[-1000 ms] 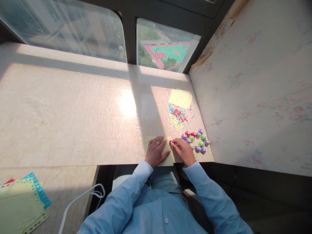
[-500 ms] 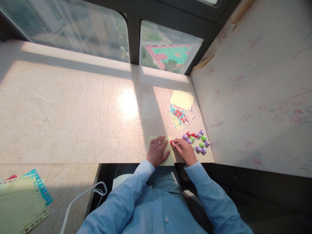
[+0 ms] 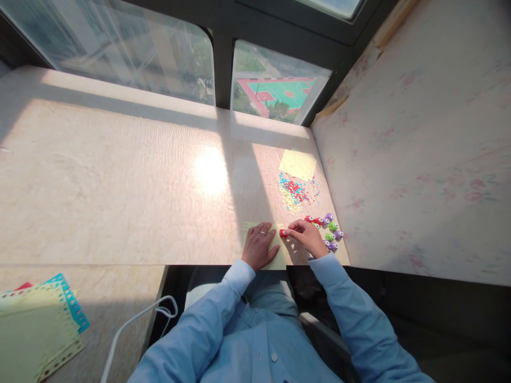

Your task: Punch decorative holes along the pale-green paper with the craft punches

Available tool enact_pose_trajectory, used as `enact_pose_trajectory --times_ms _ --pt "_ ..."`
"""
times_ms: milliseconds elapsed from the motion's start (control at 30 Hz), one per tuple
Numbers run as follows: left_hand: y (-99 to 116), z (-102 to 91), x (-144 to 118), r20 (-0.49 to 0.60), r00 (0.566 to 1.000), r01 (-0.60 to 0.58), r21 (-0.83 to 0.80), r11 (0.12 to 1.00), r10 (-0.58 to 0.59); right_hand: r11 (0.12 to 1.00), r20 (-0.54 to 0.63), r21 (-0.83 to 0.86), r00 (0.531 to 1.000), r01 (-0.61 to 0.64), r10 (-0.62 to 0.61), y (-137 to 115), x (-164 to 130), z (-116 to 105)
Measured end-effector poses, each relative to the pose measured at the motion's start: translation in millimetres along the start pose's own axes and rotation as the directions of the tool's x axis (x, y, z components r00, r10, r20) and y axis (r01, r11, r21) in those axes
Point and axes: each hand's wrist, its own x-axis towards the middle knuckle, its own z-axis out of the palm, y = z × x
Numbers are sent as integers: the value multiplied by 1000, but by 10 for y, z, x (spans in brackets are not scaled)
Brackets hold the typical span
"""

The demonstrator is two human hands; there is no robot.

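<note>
A pale yellow sheet of paper (image 3: 280, 258) lies at the table's front edge, with small holes at its upper left corner. My left hand (image 3: 259, 246) rests flat on it, fingers stretched out and a ring on one finger. At the sheet's right edge sits a small red craft punch (image 3: 283, 233). The thumb and forefinger of my right hand (image 3: 306, 237) are pinched together at the punch's right end. My right palm is lifted off the table and partly covers a group of red, purple and green craft punches (image 3: 330, 236).
Red, blue and yellow paper bits (image 3: 294, 191) lie in a pile beyond my hands, beside another yellow sheet (image 3: 297, 164). Punched coloured sheets (image 3: 40, 332) are stacked at the lower left near a white cable (image 3: 120, 335). A wall (image 3: 415, 149) borders the right side.
My right hand has shifted slightly right and arched up, with its fingertips now at the red punch's right end. The left hand stays on the sheet.
</note>
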Motion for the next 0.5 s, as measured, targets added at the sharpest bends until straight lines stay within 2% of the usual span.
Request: enact_pose_trajectory --times_ms 67,200,333,500 --pt "-3 3 -1 0 1000 0 -2 1000 0 1000 45 21 999 -13 12 21 79 -8" --pt "-11 14 -5 -2 1000 -1 -11 1000 1 999 59 -42 998 -25 27 74 184 -16" --pt "-11 17 -6 -5 1000 3 -17 1000 -3 983 96 -184 995 -11 29 63 213 -14" --pt "-6 3 3 -12 1000 -1 -26 1000 1 918 130 -396 991 27 27 -42 245 35"
